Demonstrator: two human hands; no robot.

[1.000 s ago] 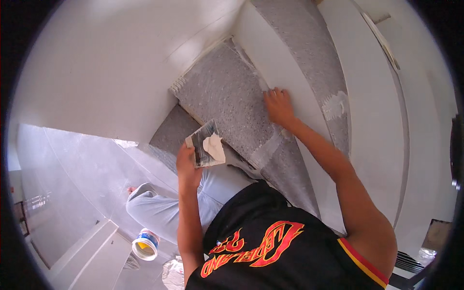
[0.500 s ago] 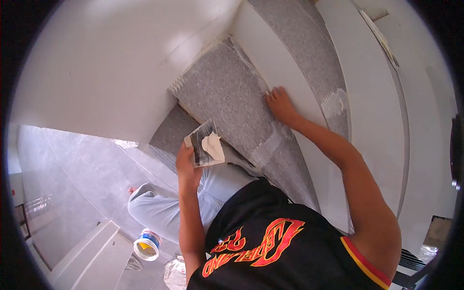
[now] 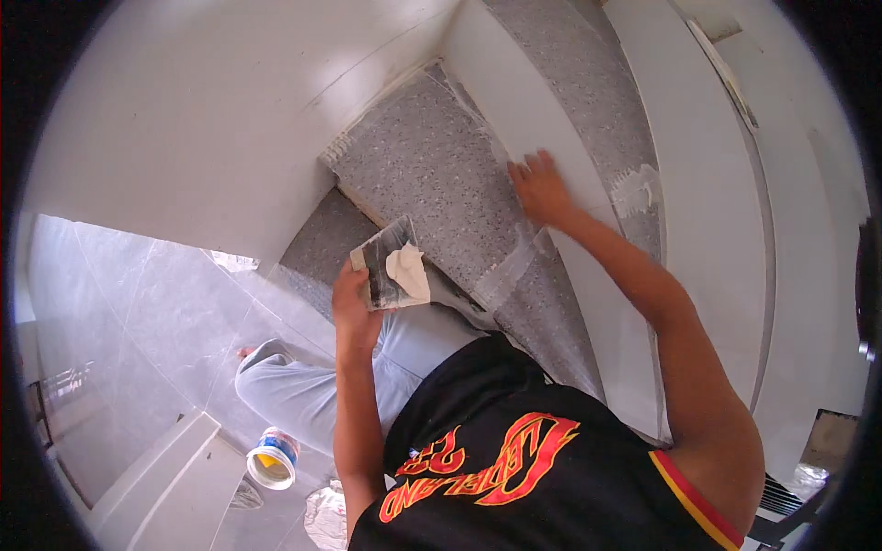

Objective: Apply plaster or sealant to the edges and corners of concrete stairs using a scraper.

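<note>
My left hand [image 3: 354, 312] holds a flat metal plate [image 3: 390, 266] with a lump of white filler paste [image 3: 407, 268] on it, just above a grey speckled stair tread [image 3: 441, 174]. My right hand [image 3: 540, 188] presses flat, fingers apart, on the white riser [image 3: 514, 110] at the back edge of that tread, next to a smear of white filler along the joint. It holds nothing.
More grey speckled treads [image 3: 588, 83] climb to the upper right between white risers and a white side wall [image 3: 211, 129]. A white filler patch [image 3: 637, 184] marks the higher tread. Below left lie grey floor tiles [image 3: 138, 331] and a small paste tub [image 3: 273, 456].
My right hand has slid slightly along the riser edge. My left hand keeps the plate with paste nearly still.
</note>
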